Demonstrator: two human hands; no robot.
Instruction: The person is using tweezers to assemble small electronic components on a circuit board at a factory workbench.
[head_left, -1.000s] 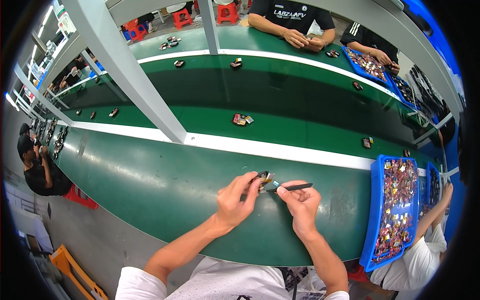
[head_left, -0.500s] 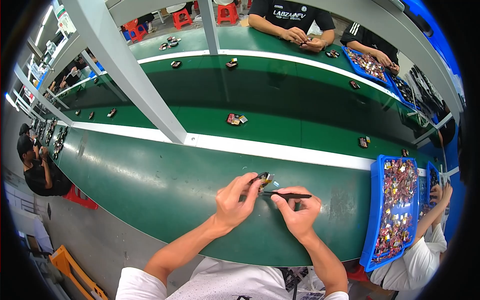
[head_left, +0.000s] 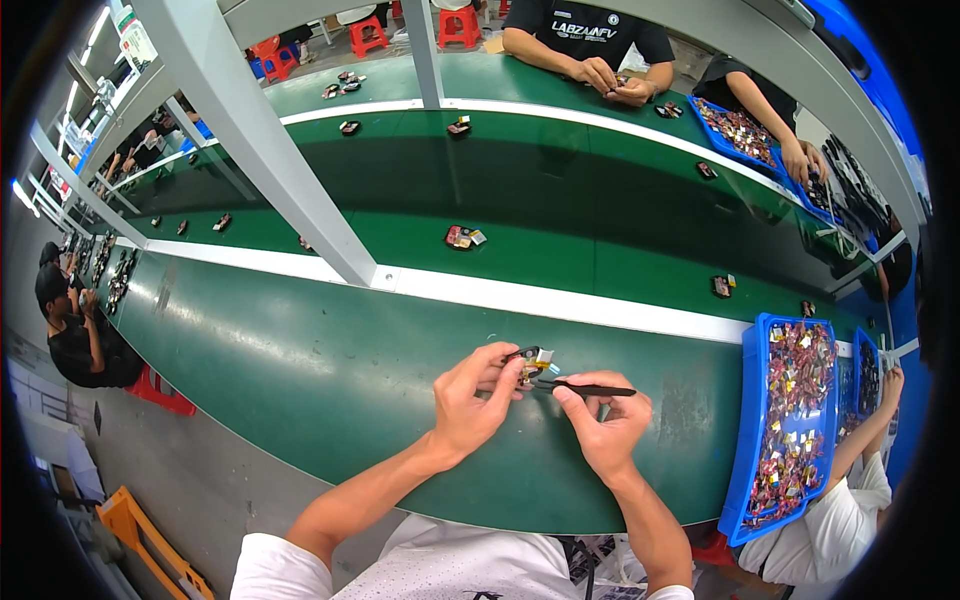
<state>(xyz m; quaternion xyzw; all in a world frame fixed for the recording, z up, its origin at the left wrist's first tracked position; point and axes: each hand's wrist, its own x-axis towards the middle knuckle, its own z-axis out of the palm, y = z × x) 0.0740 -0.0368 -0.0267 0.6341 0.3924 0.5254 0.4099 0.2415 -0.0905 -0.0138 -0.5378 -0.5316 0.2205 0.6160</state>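
Between the fingertips and thumb of my left hand (head_left: 468, 400) is a small electronic device (head_left: 528, 356), a black casing with a silver and yellow piece standing out at its right side. My fingers hide part of it. My right hand (head_left: 608, 425) is closed round black tweezers (head_left: 600, 390), held nearly level, with the tips pointing left. Those tips are just right of and below the device, seemingly a little apart from it. Both hands are above the green worktable (head_left: 380, 380).
To my right stands a blue tray (head_left: 752, 430) filled with small wired parts, a co-worker's arm (head_left: 860, 425) beyond it. Past a white rail (head_left: 520, 305), a green conveyor belt (head_left: 590, 265) carries devices (head_left: 464, 237). A grey post (head_left: 270, 150) rises at left. Co-workers sit opposite.
My right hand and the tweezers have shifted slightly right, away from the device. Devices on the belt have moved a little left. The co-worker at the far right has reached toward a tray.
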